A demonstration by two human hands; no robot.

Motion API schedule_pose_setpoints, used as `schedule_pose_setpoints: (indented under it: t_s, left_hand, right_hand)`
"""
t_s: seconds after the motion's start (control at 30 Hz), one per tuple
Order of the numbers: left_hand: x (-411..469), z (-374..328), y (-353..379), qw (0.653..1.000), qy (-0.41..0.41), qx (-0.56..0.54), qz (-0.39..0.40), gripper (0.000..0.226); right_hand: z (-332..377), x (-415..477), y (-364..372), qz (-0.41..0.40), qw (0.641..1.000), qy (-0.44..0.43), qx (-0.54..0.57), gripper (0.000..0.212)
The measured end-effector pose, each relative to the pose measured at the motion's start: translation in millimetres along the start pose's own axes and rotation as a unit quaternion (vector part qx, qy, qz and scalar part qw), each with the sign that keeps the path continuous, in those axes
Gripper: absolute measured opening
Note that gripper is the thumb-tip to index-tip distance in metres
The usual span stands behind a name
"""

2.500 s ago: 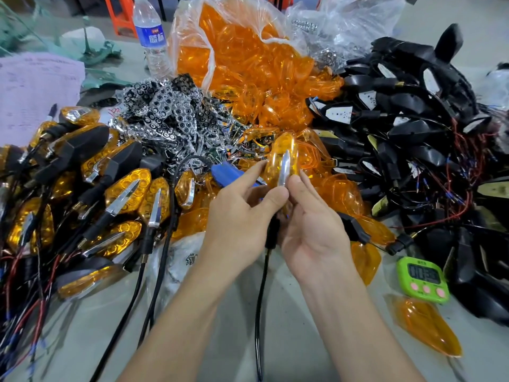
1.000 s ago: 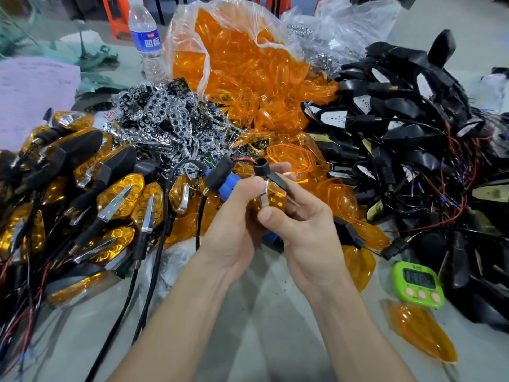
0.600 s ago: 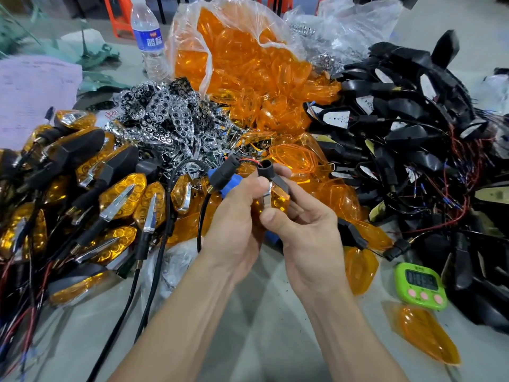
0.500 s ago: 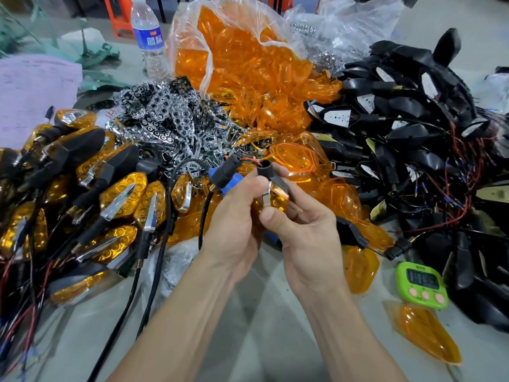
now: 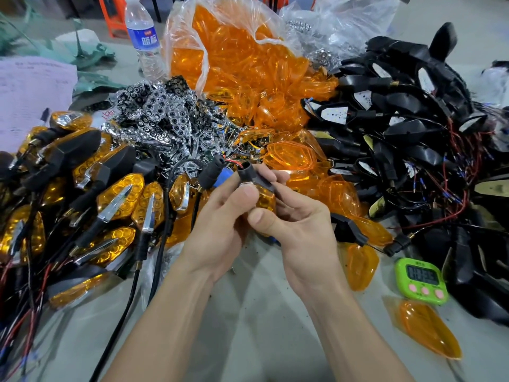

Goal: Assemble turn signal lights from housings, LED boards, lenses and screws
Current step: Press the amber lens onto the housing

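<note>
Both forearms rise from the bottom edge and meet at the centre of the frame, just above the grey bench (image 5: pixel 248 340). Between them sits a small turn signal light with a black plastic housing and an amber faceted lens (image 5: pixel 263 198), its short black stem pointing up and to the left. The left hand (image 5: pixel 217 224) grips it from the left side, with the thumb laid flat across the chrome tip and lens and the other fingers curled behind. The right hand (image 5: pixel 300 224) holds it from the right, its thumb pressed on the lower end of the lens and its fingers (image 5: pixel 271 175) hooked over the black housing on top. Both hands are closed round the light. Just left of the stem stands a black rubber sleeve (image 5: pixel 210 172) with thin red wires. Assembled amber lights (image 5: pixel 115 197) are heaped at the left of the frame and black housings (image 5: pixel 407 133) at the right. A clear bag of orange lenses (image 5: pixel 234 59) is at top centre, and a green digital timer (image 5: pixel 420 281) lies at lower right.
</note>
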State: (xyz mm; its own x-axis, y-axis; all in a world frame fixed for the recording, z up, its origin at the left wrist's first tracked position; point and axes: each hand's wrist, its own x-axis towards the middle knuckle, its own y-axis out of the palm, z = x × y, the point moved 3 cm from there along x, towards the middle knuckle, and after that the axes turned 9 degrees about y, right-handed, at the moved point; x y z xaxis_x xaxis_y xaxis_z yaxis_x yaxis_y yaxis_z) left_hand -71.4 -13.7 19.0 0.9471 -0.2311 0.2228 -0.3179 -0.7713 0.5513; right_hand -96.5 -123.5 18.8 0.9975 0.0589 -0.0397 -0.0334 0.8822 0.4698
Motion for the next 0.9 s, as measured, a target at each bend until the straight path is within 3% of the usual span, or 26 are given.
schedule_pose_setpoints:
  t_s: [0.17,0.53,0.8,0.9]
  left_hand:
    - [0,-2,-1,1.000,0.021,-0.019,-0.009,0.028]
    - [4,9,8,0.996,0.017,-0.033,-0.080,0.017]
    - [15,13,2,0.986,-0.005,-0.059,-0.156,0.039]
    - [13,14,0,0.982,-0.047,0.005,-0.183,0.046]
  right_hand:
    - [8,2,-2,0.026,0.994,-0.002,-0.103,0.042]
    - [4,1,1,-0.032,0.991,-0.041,-0.125,0.036]
    - [5,4,-3,-0.022,0.990,0.041,-0.135,0.056]
    - [9,4,-10,-0.100,0.990,0.015,-0.102,0.038]
